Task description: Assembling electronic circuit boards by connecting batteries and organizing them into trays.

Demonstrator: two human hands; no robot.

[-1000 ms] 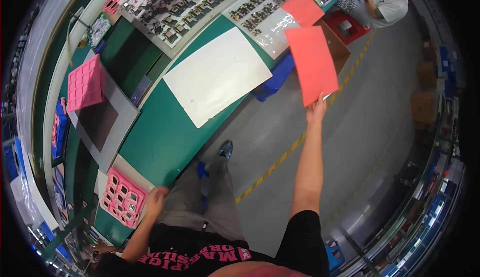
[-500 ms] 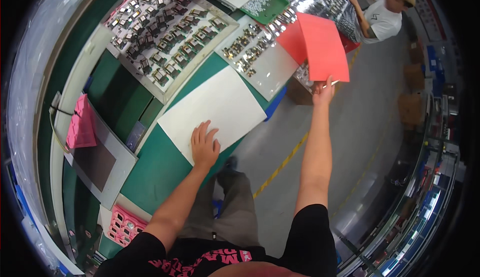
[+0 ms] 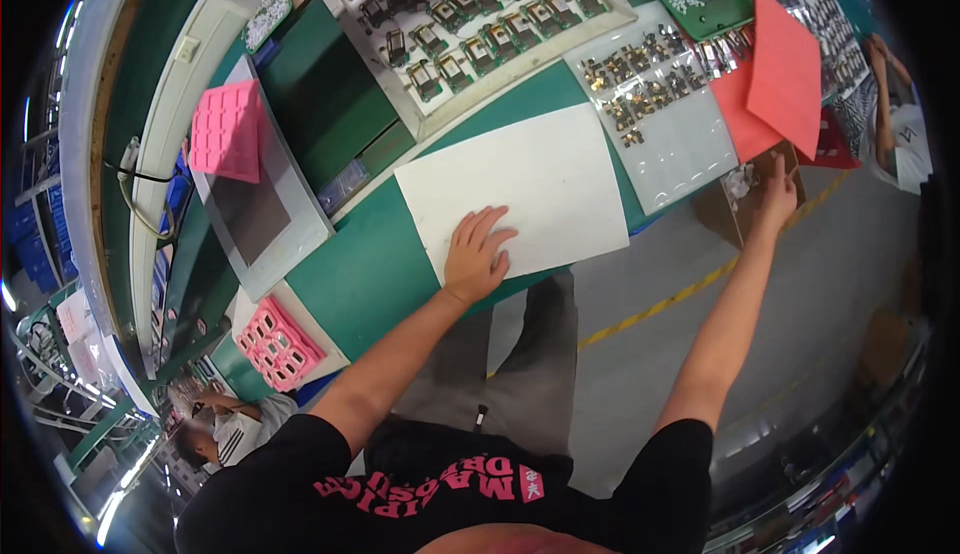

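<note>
Left grip (image 3: 479, 257) moved onto white sheet (image 3: 545, 189), spread wide, right grip (image 3: 779, 199) unclear, pink-lettered shirt (image 3: 450, 499)

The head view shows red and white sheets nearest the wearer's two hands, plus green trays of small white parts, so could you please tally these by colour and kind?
Red sheets: 2, one overlapping the other
White sheets: 1, under the left hand
Green trays: 2
Total: 5

Right of my green bench (image 3: 368, 256) I see grey floor (image 3: 650, 374) with a yellow line (image 3: 660, 306), and bright lights (image 3: 104, 531) left of the bench.
</note>
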